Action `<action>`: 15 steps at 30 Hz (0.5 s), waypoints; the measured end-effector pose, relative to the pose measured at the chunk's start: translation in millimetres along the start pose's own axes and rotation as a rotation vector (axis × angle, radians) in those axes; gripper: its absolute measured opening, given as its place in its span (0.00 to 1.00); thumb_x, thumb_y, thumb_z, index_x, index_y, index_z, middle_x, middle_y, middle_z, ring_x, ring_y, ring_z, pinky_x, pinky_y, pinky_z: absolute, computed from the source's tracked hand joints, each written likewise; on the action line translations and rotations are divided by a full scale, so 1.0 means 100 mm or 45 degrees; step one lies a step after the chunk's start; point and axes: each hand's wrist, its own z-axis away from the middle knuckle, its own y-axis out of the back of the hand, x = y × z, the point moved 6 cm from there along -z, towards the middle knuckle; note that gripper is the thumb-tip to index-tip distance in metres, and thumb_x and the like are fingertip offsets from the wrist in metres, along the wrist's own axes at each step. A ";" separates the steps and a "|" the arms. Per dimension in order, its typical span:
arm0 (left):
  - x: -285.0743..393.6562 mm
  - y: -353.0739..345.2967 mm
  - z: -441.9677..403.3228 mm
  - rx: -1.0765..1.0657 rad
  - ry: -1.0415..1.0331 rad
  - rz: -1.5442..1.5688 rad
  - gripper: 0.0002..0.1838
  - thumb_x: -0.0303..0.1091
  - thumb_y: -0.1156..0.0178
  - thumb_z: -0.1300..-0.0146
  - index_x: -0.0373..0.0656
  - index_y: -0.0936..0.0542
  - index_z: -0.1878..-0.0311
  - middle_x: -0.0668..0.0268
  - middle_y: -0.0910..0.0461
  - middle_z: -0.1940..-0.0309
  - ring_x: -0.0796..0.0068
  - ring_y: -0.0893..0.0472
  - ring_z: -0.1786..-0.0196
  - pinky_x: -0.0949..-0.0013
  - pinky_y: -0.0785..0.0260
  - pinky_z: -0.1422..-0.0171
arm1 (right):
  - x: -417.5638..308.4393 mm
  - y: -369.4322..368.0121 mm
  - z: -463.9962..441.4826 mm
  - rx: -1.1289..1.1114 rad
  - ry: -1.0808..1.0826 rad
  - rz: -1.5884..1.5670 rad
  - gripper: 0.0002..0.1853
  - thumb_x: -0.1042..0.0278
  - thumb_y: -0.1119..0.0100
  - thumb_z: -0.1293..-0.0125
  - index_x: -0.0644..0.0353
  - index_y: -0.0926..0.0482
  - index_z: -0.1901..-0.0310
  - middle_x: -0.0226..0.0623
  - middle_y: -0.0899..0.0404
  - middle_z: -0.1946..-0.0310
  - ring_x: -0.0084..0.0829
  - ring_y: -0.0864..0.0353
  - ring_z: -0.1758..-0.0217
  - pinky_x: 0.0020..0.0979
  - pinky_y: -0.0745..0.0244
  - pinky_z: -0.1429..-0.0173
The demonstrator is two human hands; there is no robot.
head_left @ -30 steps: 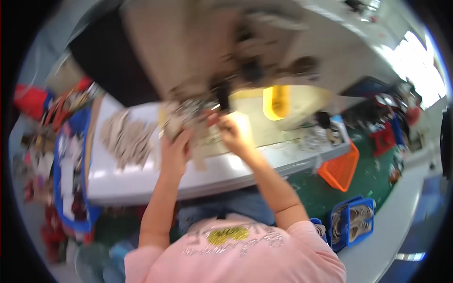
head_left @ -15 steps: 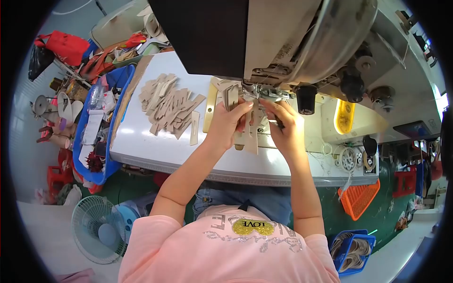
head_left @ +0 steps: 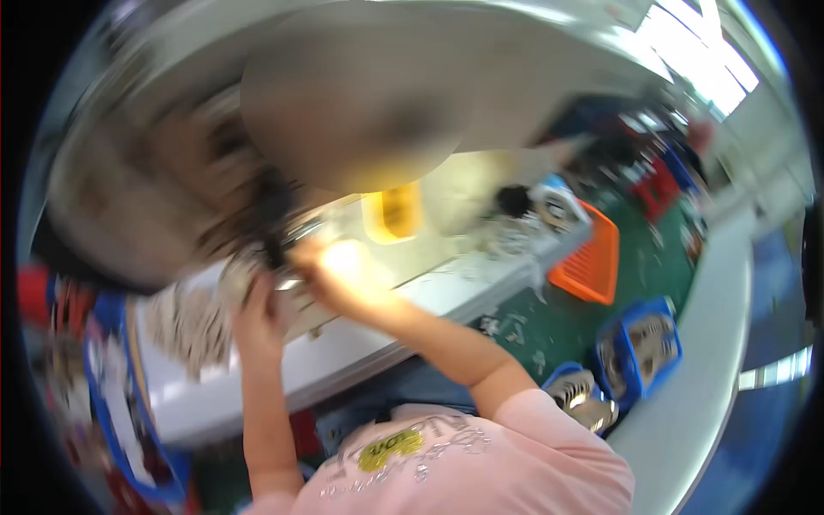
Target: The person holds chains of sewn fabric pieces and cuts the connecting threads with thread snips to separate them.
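Note:
The frame is smeared by motion. My left hand [head_left: 257, 322] is at the front of the sewing machine [head_left: 343, 103], its fingers bent round pale beige strips [head_left: 240, 273] that show only in part. Close beside it, my right hand [head_left: 319, 273] reaches in near the needle area under a bright lamp glow; its fingertips are blurred, and I cannot make out what they touch. A pile of beige strips [head_left: 184, 330] lies on the white table [head_left: 343, 352] to the left of my left hand.
A yellow tray [head_left: 393, 213] sits on the machine bed. Thread and small parts [head_left: 515, 236] are at the table's right end, with an orange basket [head_left: 592, 262] beside it. Blue baskets [head_left: 639, 356] with shoe parts stand lower right. A blue bin [head_left: 112, 412] is at the left.
The view has swung, so the machine and both hands appear farther left and tilted. Both hands stay close together at the needle area; blur hides any finer change.

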 end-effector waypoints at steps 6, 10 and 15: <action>0.15 -0.15 0.47 0.346 1.016 0.803 0.08 0.35 0.47 0.38 0.40 0.27 0.63 0.71 0.29 0.75 0.84 0.32 0.76 0.83 0.43 0.77 | 0.06 -0.03 0.05 0.173 -0.008 -0.164 0.15 0.73 0.40 0.54 0.53 0.20 0.60 0.34 0.26 0.74 0.38 0.23 0.73 0.34 0.26 0.67; -0.44 -0.25 0.85 -0.111 0.684 0.549 0.11 0.36 0.50 0.35 0.41 0.30 0.72 0.69 0.31 0.80 0.85 0.34 0.79 0.82 0.48 0.80 | 0.02 0.03 0.05 0.228 0.034 -0.151 0.15 0.72 0.40 0.54 0.54 0.21 0.61 0.35 0.25 0.75 0.38 0.23 0.72 0.34 0.26 0.66; -0.56 -0.08 0.90 0.306 0.886 0.635 0.13 0.37 0.51 0.34 0.42 0.29 0.74 0.71 0.30 0.81 0.86 0.34 0.79 0.82 0.47 0.79 | 0.08 -0.06 0.04 0.182 0.014 -0.127 0.17 0.75 0.42 0.61 0.56 0.21 0.63 0.37 0.25 0.75 0.40 0.23 0.69 0.37 0.27 0.65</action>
